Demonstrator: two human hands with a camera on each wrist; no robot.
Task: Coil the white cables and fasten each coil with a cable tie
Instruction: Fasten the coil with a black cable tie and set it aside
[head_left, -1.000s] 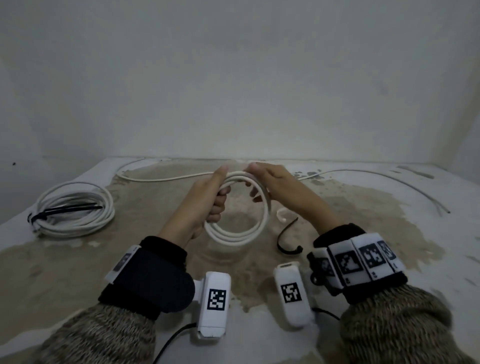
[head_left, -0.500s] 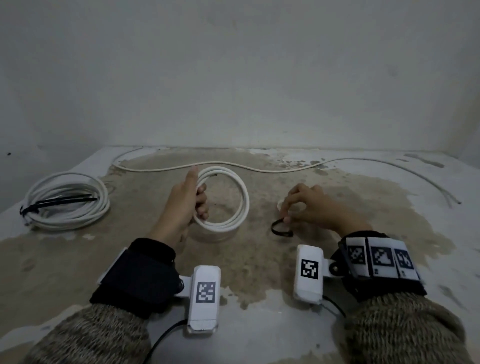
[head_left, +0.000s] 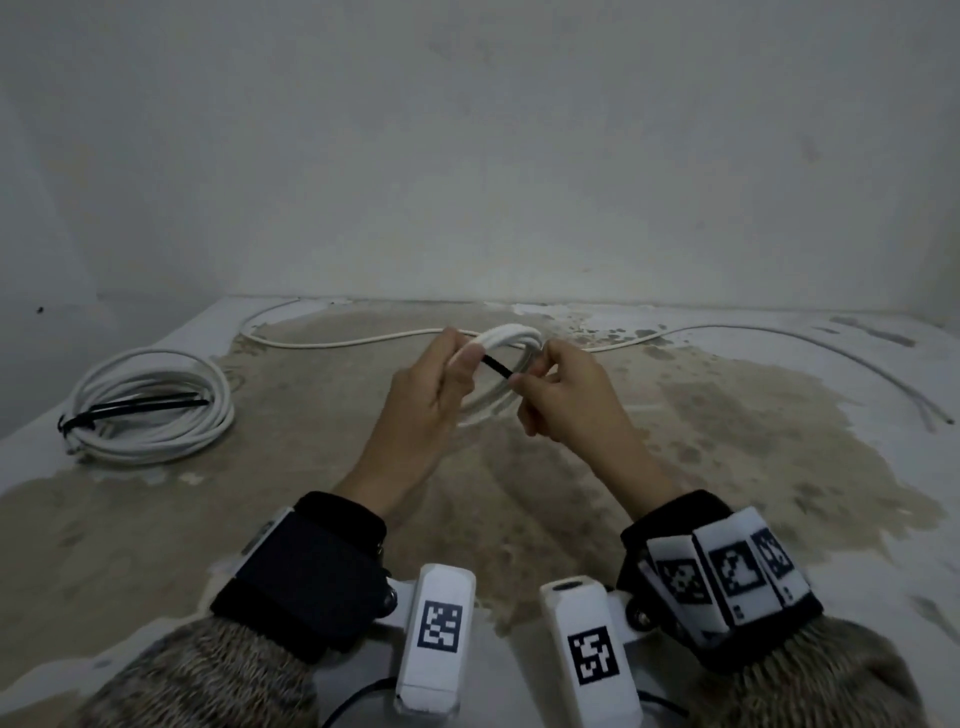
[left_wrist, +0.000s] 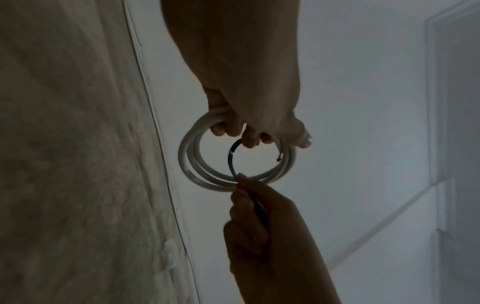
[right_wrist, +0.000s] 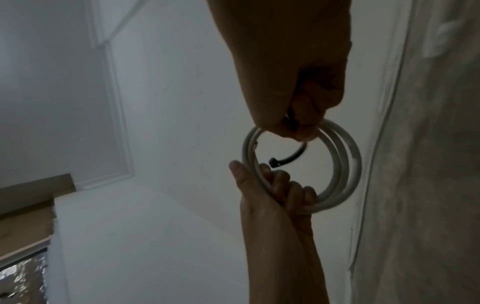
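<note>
My left hand (head_left: 436, 384) grips a small coil of white cable (head_left: 506, 338), holding it upright above the table; the same coil (left_wrist: 192, 162) shows as a ring in the left wrist view. My right hand (head_left: 561, 395) pinches a black cable tie (head_left: 497, 368), whose free end reaches through the ring toward my left fingers. In the right wrist view the tie (right_wrist: 288, 159) curves inside the coil (right_wrist: 345, 164), its head end near my left hand (right_wrist: 272, 191). My right hand (left_wrist: 249, 207) holds the tie (left_wrist: 231, 158) just below the ring.
A larger white coil (head_left: 150, 405) bound with black ties lies at the table's left. A long loose white cable (head_left: 727, 330) runs along the back and off to the right. The table top (head_left: 571, 493) is stained; a wall stands close behind.
My right hand picked the black tie off the table and brought it up to the coil. My left hand lifted the coil and moved it toward the middle.
</note>
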